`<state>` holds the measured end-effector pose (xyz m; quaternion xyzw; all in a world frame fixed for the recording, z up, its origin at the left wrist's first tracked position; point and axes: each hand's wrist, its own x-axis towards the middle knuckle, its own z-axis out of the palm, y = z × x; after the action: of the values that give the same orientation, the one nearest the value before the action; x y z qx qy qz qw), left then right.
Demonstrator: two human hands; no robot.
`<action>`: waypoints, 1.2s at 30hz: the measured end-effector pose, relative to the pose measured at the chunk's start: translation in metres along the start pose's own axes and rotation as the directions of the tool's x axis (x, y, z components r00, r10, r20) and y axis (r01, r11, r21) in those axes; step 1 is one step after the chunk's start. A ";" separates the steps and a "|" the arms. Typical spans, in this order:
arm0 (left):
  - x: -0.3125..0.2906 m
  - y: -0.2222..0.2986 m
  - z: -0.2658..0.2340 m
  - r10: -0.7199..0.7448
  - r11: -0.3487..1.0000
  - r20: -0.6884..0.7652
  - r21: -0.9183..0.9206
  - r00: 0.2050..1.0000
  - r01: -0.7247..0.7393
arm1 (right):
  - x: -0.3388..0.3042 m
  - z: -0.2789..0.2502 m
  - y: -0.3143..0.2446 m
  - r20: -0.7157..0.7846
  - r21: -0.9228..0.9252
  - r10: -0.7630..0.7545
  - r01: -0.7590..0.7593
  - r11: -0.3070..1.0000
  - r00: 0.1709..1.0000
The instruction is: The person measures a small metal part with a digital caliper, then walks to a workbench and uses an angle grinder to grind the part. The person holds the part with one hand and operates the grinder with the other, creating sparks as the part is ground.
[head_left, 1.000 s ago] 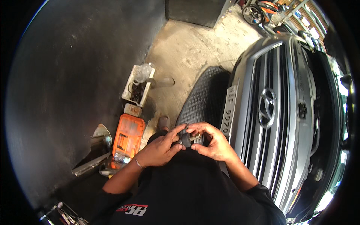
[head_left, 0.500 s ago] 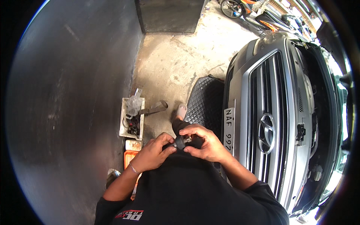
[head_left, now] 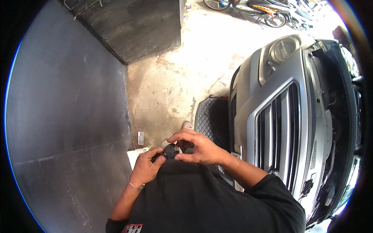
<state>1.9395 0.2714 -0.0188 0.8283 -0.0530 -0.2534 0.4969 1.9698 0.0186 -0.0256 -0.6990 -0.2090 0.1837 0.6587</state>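
Note:
In front of my chest is a small black round part [head_left: 170, 152] with a shiny piece on its right side; its exact kind is too small to make out. My left hand [head_left: 146, 166] is closed on its left edge, thumb and fingers pinching it. My right hand [head_left: 201, 149] curves around the other side, index finger over the top and thumb at the lower right by the shiny piece. Both hands are held close together above the front of my black shirt. Part of the black part is hidden behind my fingers.
A silver vehicle [head_left: 248, 105] with its hood raised stands at the right, a quilted mat [head_left: 202, 116] beside its bumper. A dark wall [head_left: 70, 105] runs along the left. On the floor are a phone-like object [head_left: 140, 138] and a white bin [head_left: 134, 156]. Motorcycles [head_left: 268, 9] stand far back.
My view has turned and shifted, showing more of the headlight and the wall corner. Both hands appear further left with the black part still between them. Its dark round face shows more now.

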 end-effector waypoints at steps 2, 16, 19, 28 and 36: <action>0.045 0.021 -0.014 0.032 0.999 0.019 -0.005 0.999 -0.031 | 0.025 -0.037 -0.009 0.003 -0.075 0.039 -0.039 0.996 0.999; 0.420 0.146 -0.069 0.364 0.896 0.299 0.147 0.882 -0.419 | 0.178 -0.286 0.003 -0.376 -0.330 0.038 -0.173 0.928 0.926; 0.520 0.187 -0.086 0.425 0.848 0.364 0.161 0.829 -0.506 | 0.231 -0.351 0.005 -0.510 -0.348 0.002 -0.209 0.914 0.860; 0.745 0.301 -0.066 0.365 0.789 0.628 0.182 0.687 -0.587 | 0.297 -0.520 0.022 -0.713 -0.177 0.122 -0.345 0.922 0.691; 0.946 0.408 0.038 0.276 0.788 0.676 0.248 0.683 -0.564 | 0.312 -0.747 0.073 -0.800 -0.141 0.080 -0.317 0.938 0.595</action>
<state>2.8078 -0.2840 -0.0336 0.7545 -0.4590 -0.3616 0.2987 2.6353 -0.4485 -0.0448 -0.8099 0.1562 -0.0966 0.5571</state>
